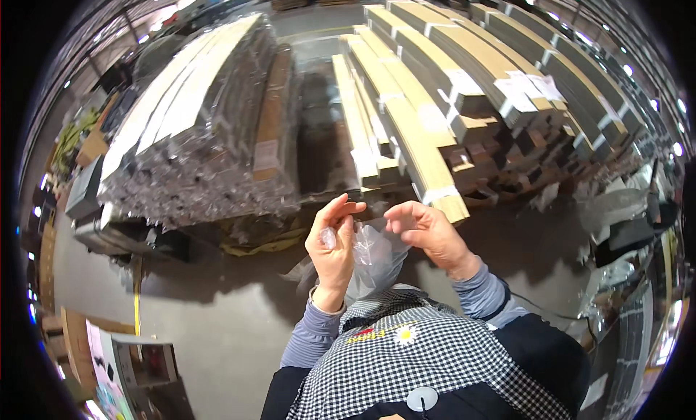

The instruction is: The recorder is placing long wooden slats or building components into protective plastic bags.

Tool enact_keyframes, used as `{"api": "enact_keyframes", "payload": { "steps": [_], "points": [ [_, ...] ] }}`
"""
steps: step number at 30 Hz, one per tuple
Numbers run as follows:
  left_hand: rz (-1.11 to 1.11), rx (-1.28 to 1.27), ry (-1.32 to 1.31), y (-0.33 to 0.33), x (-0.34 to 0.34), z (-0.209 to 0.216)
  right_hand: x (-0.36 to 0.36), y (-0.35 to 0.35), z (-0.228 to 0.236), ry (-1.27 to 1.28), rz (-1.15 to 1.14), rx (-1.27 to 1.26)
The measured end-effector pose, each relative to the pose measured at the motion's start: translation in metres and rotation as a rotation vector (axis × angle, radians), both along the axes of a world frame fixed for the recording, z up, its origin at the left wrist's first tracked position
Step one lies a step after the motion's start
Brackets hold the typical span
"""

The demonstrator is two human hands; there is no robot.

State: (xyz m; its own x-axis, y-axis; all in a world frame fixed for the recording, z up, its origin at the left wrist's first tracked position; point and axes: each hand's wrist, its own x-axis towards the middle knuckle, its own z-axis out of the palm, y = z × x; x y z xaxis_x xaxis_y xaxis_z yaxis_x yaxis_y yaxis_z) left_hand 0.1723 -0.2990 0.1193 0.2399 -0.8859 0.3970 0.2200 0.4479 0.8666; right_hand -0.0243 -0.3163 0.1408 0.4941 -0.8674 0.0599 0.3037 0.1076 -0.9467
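In front of my checked apron hangs a thin, clear plastic film (367,264), loosely crumpled and see-through. My left hand (332,257) is closed on it with curled fingers, and a small wad of clear plastic shows against the palm. On the other side, my right hand (437,239) has bent fingers at the film's upper edge and seems to pinch it; the exact contact is hard to make out. Just beyond my hands, a long tan board bundle (417,133) with white bands points its near end toward me.
At left stands a plastic-wrapped stack (196,93) of long boards. More banded bundles (471,50) are piled at the far right. Loose plastic wrapping (616,202) lies at the right edge, and a grey box-shaped unit (145,365) stands at lower left on the grey floor.
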Motion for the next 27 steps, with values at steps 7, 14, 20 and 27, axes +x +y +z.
{"api": "enact_keyframes", "payload": {
  "steps": [7, 14, 20, 27],
  "points": [
    [-0.225, 0.286, -0.083, -0.014, -0.048, -0.019, -0.046, -0.006, -0.024, -0.205, -0.337, -0.220],
    [-0.905, 0.397, 0.491, -0.020, -0.072, -0.041, -0.098, 0.005, -0.037, -0.532, 0.128, 0.230],
    [-0.652, 0.009, -0.971, -0.045, -0.070, -0.085, -0.174, -0.014, -0.092, 0.504, 0.138, -0.325],
    [-0.709, 0.057, -0.734, -0.074, -0.099, -0.046, -0.167, -0.047, -0.078, 0.415, -0.421, -0.745]
  ]
}}
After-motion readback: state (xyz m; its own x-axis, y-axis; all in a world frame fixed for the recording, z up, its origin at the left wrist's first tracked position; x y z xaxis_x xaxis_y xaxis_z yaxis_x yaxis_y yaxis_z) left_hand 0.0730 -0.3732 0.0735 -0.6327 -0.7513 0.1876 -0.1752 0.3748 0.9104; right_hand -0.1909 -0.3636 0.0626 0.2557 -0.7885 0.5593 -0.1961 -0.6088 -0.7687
